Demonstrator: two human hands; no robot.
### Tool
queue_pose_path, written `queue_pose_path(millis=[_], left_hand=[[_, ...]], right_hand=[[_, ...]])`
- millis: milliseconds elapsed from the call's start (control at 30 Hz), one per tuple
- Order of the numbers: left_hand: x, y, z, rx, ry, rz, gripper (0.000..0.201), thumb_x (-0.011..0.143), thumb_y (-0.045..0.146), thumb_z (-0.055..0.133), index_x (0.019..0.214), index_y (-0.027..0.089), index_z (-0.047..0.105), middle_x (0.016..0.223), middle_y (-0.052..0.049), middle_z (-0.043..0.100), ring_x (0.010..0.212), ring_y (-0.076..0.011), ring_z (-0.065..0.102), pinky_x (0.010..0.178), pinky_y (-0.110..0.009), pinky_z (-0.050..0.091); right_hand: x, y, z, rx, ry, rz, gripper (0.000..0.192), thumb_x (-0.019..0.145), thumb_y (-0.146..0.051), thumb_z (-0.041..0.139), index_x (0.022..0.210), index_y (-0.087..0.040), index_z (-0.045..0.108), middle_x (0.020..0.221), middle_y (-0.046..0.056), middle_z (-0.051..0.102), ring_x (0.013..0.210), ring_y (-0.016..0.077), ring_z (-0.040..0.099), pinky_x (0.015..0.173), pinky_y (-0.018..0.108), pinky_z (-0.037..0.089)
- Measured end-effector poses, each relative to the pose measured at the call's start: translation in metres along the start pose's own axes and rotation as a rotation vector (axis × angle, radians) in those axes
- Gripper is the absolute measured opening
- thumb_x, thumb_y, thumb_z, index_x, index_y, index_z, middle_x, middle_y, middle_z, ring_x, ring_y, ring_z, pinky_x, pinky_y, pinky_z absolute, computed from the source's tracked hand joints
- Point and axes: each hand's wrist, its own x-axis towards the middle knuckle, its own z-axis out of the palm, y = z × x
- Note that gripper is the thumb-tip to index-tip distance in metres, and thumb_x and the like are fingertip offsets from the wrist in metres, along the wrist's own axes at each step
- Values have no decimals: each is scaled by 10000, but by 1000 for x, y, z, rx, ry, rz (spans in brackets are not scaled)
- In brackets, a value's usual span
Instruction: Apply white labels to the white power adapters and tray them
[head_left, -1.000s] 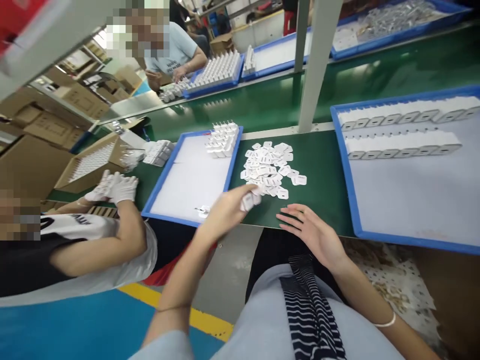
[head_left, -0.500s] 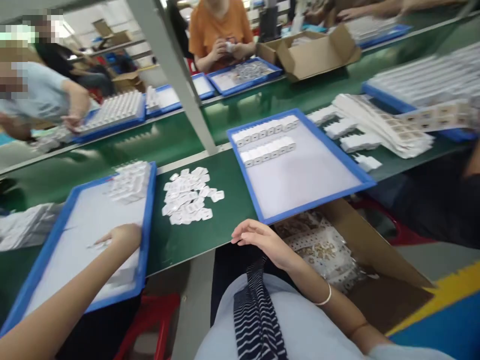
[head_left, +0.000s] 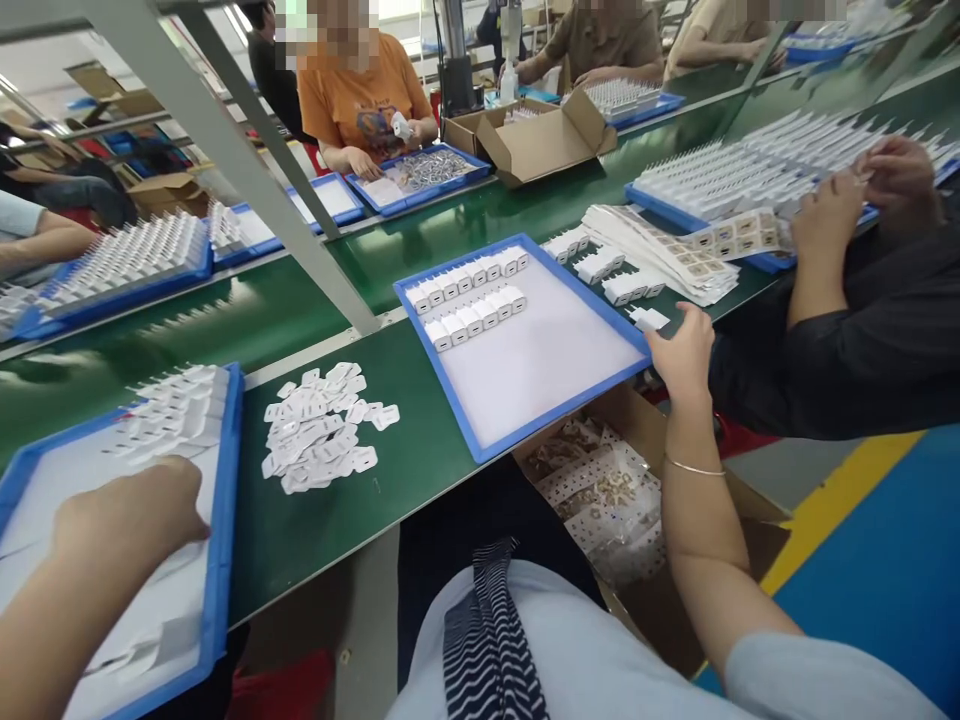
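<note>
Partly, the left hand (head_left: 127,515) hides the blue tray's (head_left: 223,520) contents.

Left hand (head_left: 127,515) is resting palm-down inside the left tray (head_left: 225,500), fingers curled; whether it is gripping anything cannot be told. Right hand (head_left: 684,350) is touching the right tray's (head_left: 450,405) far corner, fingers loosely spread. Loose white plates (head_left: 322,428) are lying between trays on green bench (head_left: 420,440). Chargers (head_left: 472,298) are sitting in two rows.
</note>
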Motion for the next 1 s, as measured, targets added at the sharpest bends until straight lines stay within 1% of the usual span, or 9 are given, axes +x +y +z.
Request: queue_pose_path(millis=[100, 200, 333, 500, 633, 733, 867, 933, 1000], left_hand=[[-44, 12, 14, 312, 6, 207, 303, 898, 411, 442, 1054, 195, 587, 882, -84, 780, 829, -325, 728, 769, -413, 531], [-81, 30, 41, 92, 113, 314, 585, 893, 484, 309, 1298, 117, 518, 1085, -188, 762, 886, -409, 736, 772, -501, 553], [-107, 63, 79, -350, 300, 317, 680, 902, 596, 332, 1393, 153, 485, 1090, -177, 767, 953, -429, 736, 722, -520, 589], [-124, 119, 86, -642, 570, 515, 706, 948, 479, 544, 1539, 157, 331, 1359, -176, 657, 1183, -335, 686, 936, -437, 590], [-122, 154, 75, -664, 784, 726, 877, 915, 373, 659, 1603, 141, 167, 1435, -187, 597, 1322, -332, 595, 1163, -510, 435], [-113, 165, 76, -709, 747, 849, 747, 939, 253, 608, 1583, 150, 243, 1428, -173, 607, 1261, -304, 644, 1116, -470, 487], [-107, 165, 85, -1044, 550, 740, 434, 941, 234, 602, 1372, 199, 568, 1234, -111, 736, 1021, -239, 750, 846, -318, 606], [-110, 163, 89, -1244, 421, 640, 406, 888, 310, 702, 1278, 217, 640, 1184, -92, 757, 1000, -238, 756, 810, -295, 605], [-115, 160, 91, -1398, 301, 583, 482, 830, 352, 771, 1280, 232, 646, 1190, -89, 755, 1050, -250, 746, 827, -291, 602]], right_hand=[[32, 13, -3, -120, -70, 39, 354, 980, -345, 627, 1311, -221, 607, 1422, 109, 558, 1251, 276, 574, 1054, 518, 481], [45, 15, -4, -169, -132, 86, 256, 990, -349, 615, 1194, -200, 659, 1276, 94, 648, 1103, 218, 646, 971, 446, 540], [28, -9, -7, -105, -62, 63, 192, 894, -386, 690, 1002, -228, 710, 1065, 129, 721, 1048, 310, 658, 1007, 514, 492], [-61, -80, 3, 204, -276, -202, 338, 836, -508, 689, 1024, -227, 698, 950, 89, 725, 837, 274, 663, 742, 423, 552], [-164, -137, 15, 348, -804, -412, 211, 784, -381, 767, 923, -230, 720, 794, 27, 697, 685, 197, 595, 614, 339, 480], [-210, -160, 18, 380, -1039, -513, 119, 776, -308, 760, 841, -220, 711, 720, 3, 650, 627, 169, 545, 579, 316, 426], [-175, -169, 35, 435, -1177, -554, 226, 874, -438, 666, 845, -238, 764, 770, 17, 717, 706, 193, 638, 664, 326, 518], [-125, -171, 56, 356, -849, -491, 292, 914, -458, 586, 942, -239, 777, 941, 56, 749, 905, 242, 671, 856, 399, 543], [-72, -170, 81, 286, -650, -432, 318, 918, -340, 525, 1099, -202, 746, 1213, 114, 689, 1213, 297, 570, 1094, 495, 411]])
